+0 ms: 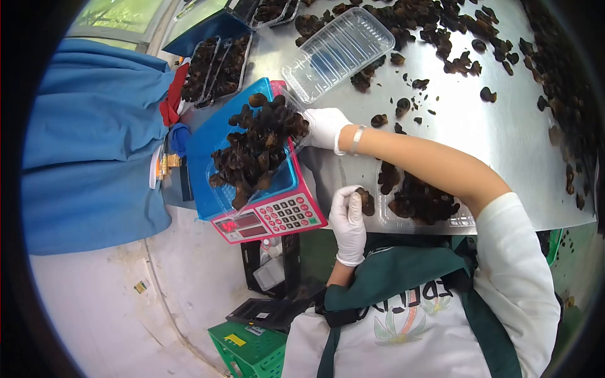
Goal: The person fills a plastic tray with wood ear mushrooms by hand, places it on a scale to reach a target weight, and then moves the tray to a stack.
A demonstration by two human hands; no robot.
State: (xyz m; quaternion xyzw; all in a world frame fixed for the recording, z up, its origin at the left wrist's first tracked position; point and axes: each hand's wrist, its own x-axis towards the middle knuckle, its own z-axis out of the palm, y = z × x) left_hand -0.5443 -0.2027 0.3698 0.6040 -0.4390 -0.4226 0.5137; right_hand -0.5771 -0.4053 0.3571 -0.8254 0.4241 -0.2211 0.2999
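My right hand (324,128), in a white glove, reaches left across the steel table and grips the corner of a clear plastic tray (217,192) heaped with dark wood-ear fungus (258,148). That tray sits on the blue platform of a pink scale (277,217) with a red display. My left hand (348,222), also gloved, holds one piece of fungus (366,201) close to the scale's keypad. Right beside it, at the table's near edge under my right forearm, lies a second clear tray (463,220) part filled with fungus.
An empty clear tray (337,50) lies on the steel table (504,126), with loose fungus (441,28) scattered across the far side. Filled trays (217,66) stand at the back left. A person in blue (94,151) stands at the left. A green crate (249,349) sits on the floor.
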